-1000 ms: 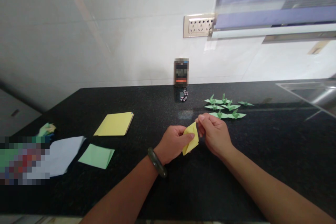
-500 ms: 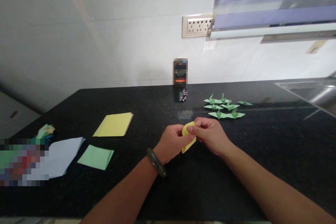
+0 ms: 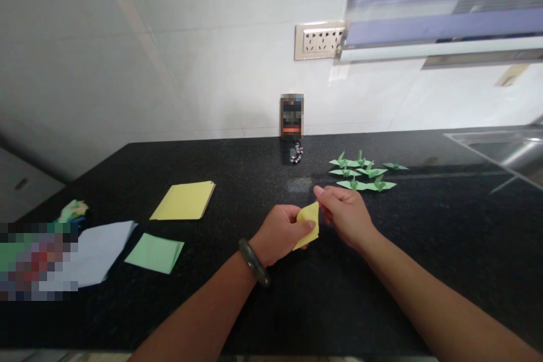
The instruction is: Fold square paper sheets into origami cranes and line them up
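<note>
A folded piece of yellow paper (image 3: 306, 219) is pinched in my left hand (image 3: 280, 232), with the thumb lying flat across its front and a fingertip showing below. Beside the paper's right edge is my right hand (image 3: 345, 214), its fingers curled in and its thumb pointing up and left. Nothing shows between those fingers; whether they touch the paper's edge I cannot tell. Behind the hands to the right stand several folded green paper cranes (image 3: 355, 184).
On the black countertop (image 3: 254, 317) at left lie a stack of yellow paper (image 3: 183, 202), a folded green sheet (image 3: 155, 253), white paper (image 3: 99, 251) and a crumpled bundle (image 3: 73, 212). A phone (image 3: 292, 117) leans on the wall, a beaded strap (image 3: 297, 153) before it. A sink (image 3: 513, 150) is far right.
My right hand has let go of the yellow paper and moved slightly up and right. The paper's right side has opened out a little in my left hand.
</note>
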Action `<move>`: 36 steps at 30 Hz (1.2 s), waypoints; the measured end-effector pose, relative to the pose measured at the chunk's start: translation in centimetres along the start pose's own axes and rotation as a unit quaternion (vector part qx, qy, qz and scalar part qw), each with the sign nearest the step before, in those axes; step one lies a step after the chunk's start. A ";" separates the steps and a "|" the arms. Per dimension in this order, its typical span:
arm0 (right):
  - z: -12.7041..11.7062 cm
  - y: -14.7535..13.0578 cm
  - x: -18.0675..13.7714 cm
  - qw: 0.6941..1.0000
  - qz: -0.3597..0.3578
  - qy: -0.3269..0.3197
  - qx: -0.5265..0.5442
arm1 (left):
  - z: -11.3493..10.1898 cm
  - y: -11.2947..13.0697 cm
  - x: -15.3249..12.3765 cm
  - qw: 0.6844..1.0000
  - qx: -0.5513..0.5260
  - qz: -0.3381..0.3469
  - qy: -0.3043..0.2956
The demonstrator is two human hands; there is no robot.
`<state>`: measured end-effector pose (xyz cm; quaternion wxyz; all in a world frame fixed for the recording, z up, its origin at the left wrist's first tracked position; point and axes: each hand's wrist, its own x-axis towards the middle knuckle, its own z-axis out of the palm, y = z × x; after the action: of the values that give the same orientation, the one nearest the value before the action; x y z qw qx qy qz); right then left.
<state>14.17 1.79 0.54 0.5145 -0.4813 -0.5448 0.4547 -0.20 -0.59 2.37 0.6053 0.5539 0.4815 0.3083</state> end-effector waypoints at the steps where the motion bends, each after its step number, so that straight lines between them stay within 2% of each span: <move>1: -0.1 0.0 0.2 0.999 0.018 0.015 0.026 | 0.0 0.0 0.0 1.000 0.001 -0.006 0.002; 4: -0.4 -0.1 0.6 0.994 0.066 0.007 0.081 | 0.0 -0.1 0.2 1.000 -0.012 -0.004 0.012; 8: -0.3 -0.3 0.3 0.988 0.077 -0.100 0.087 | -0.3 -0.2 0.4 0.999 -0.035 0.012 0.019; 10: -0.2 -0.2 0.1 0.987 0.065 -0.129 0.069 | -0.3 -0.2 0.3 0.999 -0.035 0.020 0.018; 15: 0.1 0.1 0.0 0.995 0.034 -0.082 0.049 | -0.1 0.0 0.1 1.000 -0.019 -0.002 0.009; 18: 0.2 0.1 0.2 0.993 0.050 -0.071 0.085 | -0.1 -0.1 0.2 1.000 -0.027 0.001 0.017; 21: 0.1 -0.2 0.2 0.987 0.073 -0.100 0.101 | -0.2 -0.2 0.3 0.998 -0.047 0.018 0.026; 26: -0.1 -0.4 -0.1 0.984 0.058 -0.170 0.018 | -0.3 -0.4 0.5 0.996 -0.076 0.040 0.038; 29: 0.0 -0.4 -0.1 0.990 0.037 -0.133 -0.010 | -0.4 -0.6 0.7 0.991 -0.128 0.038 0.029; 32: 0.1 -0.4 -0.1 0.996 0.003 -0.085 -0.025 | -0.5 -1.0 1.1 0.966 -0.258 0.034 -0.016; 36: 0.3 -0.3 -0.1 0.997 0.005 -0.072 -0.011 | -0.7 -1.2 1.3 0.945 -0.321 0.050 -0.048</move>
<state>13.84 1.70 0.84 0.4661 -0.4563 -0.5828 0.4846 -0.55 0.59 0.98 0.7572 0.3677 0.2991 0.4494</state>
